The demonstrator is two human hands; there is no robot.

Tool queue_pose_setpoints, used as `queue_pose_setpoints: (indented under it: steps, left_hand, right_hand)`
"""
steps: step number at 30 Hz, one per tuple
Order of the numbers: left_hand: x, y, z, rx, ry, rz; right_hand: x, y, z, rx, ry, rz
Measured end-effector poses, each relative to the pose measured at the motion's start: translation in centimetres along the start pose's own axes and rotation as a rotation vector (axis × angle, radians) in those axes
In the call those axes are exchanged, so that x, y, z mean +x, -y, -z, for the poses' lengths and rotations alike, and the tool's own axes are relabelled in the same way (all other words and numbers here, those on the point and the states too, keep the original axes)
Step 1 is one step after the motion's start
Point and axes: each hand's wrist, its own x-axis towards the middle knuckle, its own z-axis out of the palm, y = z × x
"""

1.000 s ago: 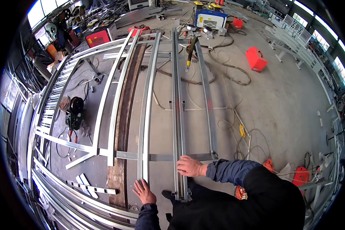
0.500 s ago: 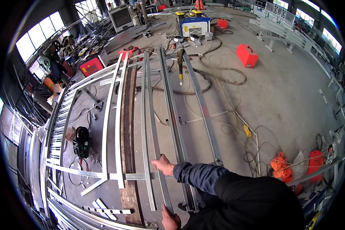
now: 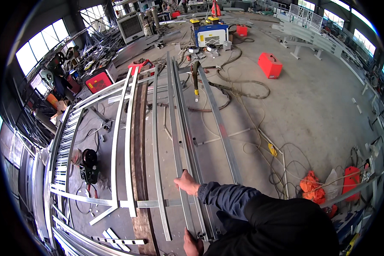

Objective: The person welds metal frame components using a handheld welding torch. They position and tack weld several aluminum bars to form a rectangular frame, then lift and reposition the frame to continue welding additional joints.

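Observation:
A long silver metal tube (image 3: 173, 132) lies lengthwise in front of me, over a frame of similar tubes. Farther along it, my right hand (image 3: 187, 183) is closed on the tube, its dark-sleeved arm reaching in from the right. My left hand (image 3: 193, 244) is closed around the tube's near end, its fingers partly hidden. Just right of the held tube run more long tubes (image 3: 195, 170), close beside it. To its left, a separate tube (image 3: 157, 149) crosses the flat metal crossbar (image 3: 147, 204).
A brown plank (image 3: 138, 123) runs under the frame. One tube (image 3: 222, 128) stands apart on the right, with a black-and-yellow cable handle (image 3: 196, 83) hanging by its far end. Cables (image 3: 251, 94), a red case (image 3: 270, 65) and an orange bag (image 3: 312, 186) lie on the floor.
Both hands have shifted the held tube to the right, near the neighbouring tubes. The gap to the tube on its left has widened. The view has shifted slightly.

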Motion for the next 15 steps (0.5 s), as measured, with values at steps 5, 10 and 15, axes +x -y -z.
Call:
queue_pose_setpoints:
  steps: [5, 10, 15]
  left_hand:
    - [1.7, -1.8, -1.2, -0.049, -0.053, -0.14]
    - [2.5, -1.5, -2.8, -0.076, -0.072, -0.169]
    - [2.9, -2.1, -3.2, -0.137, -0.052, -0.232]
  right_hand:
    - [1.5, 2.2, 2.8, -0.065, -0.017, -0.048]
    - [0.8, 3.4, 4.1, -0.043, 0.007, -0.013]
    - [1.5, 3.0, 5.7, -0.354, -0.07, 0.103]
